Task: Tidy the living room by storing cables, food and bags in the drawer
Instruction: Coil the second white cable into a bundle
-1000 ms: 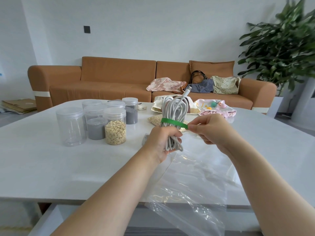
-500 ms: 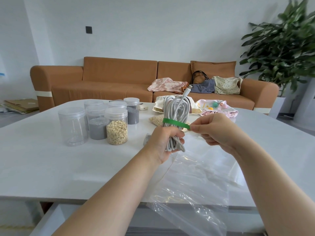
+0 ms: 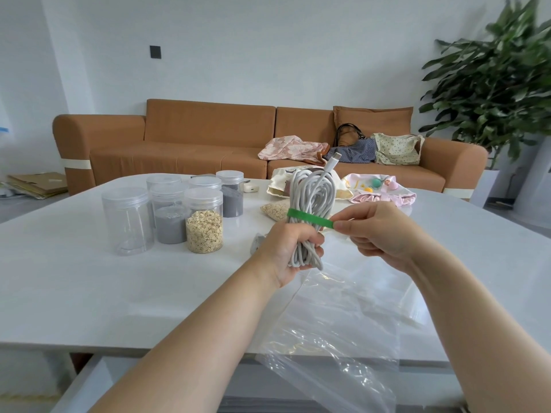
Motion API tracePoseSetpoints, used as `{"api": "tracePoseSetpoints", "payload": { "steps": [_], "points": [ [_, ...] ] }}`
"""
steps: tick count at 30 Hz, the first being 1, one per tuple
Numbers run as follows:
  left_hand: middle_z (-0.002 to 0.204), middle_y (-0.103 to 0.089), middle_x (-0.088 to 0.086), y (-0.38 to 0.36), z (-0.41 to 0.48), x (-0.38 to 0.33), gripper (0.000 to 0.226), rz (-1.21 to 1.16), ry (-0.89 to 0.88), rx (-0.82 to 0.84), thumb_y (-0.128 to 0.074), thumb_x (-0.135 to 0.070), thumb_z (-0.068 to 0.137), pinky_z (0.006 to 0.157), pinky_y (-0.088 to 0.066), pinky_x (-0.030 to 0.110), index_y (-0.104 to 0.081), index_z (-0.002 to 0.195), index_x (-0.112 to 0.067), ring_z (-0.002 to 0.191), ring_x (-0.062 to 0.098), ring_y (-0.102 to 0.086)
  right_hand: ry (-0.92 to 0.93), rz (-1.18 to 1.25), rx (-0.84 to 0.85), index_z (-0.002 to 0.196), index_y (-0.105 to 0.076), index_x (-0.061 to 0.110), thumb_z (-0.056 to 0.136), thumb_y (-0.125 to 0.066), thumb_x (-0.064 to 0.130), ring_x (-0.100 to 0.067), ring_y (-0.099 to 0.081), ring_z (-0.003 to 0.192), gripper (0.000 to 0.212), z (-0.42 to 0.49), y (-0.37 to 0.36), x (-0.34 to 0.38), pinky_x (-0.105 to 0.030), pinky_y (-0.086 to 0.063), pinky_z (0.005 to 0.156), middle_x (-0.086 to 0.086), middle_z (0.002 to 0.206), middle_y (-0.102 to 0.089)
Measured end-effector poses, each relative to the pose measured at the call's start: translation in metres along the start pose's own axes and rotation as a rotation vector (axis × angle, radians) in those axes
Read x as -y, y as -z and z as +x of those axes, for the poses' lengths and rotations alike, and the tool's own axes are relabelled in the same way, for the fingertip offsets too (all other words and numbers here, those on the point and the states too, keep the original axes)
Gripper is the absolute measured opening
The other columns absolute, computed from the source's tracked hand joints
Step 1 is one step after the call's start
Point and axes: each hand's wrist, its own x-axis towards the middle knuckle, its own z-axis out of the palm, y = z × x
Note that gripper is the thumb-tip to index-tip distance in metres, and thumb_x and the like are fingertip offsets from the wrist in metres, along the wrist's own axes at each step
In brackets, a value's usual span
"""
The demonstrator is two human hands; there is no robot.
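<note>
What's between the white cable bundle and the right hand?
A green strap, seen in the head view: it wraps round the white cable bundle, and the right hand pinches its free end.

Head view, forward and down, close over table (image 3: 89,293).

Right hand (image 3: 384,234) has drawn the green strap (image 3: 310,218) tauter round the cable (image 3: 311,192).

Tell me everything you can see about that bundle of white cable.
The white cable is coiled into a long bundle of loops, smooth and rubbery-looking, held upright above the table. Its plug sticks out at the top. The left hand grips its lower half; a green strap wraps its middle, the strap's end pinched by the right hand.
</note>
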Motion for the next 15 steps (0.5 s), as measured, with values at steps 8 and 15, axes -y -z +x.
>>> {"api": "tracePoseSetpoints", "payload": {
  "steps": [8, 15],
  "points": [
    [0.053, -0.048, 0.001, 0.002, 0.001, 0.001, 0.02, 0.064, 0.005, 0.011, -0.048, 0.01, 0.079, 0.047, -0.041, 0.019, -0.053, 0.072, -0.009, 0.044, 0.011, -0.049, 0.078, -0.219, -0.137, 0.055, -0.07, 0.019, 0.079, -0.072, 0.008, -0.011, -0.024, 0.038, 0.027, 0.001, -0.008, -0.001, -0.019, -0.023, 0.041, 0.007, 0.037, -0.037],
    [0.058, -0.044, 0.005, 0.001, -0.004, 0.0, 0.016, 0.062, 0.021, 0.081, -0.056, -0.002, 0.057, 0.049, -0.04, 0.02, -0.052, 0.07, -0.009, 0.045, 0.013, -0.047, 0.179, -0.384, -0.233, 0.059, -0.067, 0.014, 0.076, -0.076, 0.013, -0.01, -0.031, 0.043, 0.02, -0.001, -0.014, 0.001, -0.017, -0.026, 0.042, -0.003, 0.049, -0.044]
  ]
}}
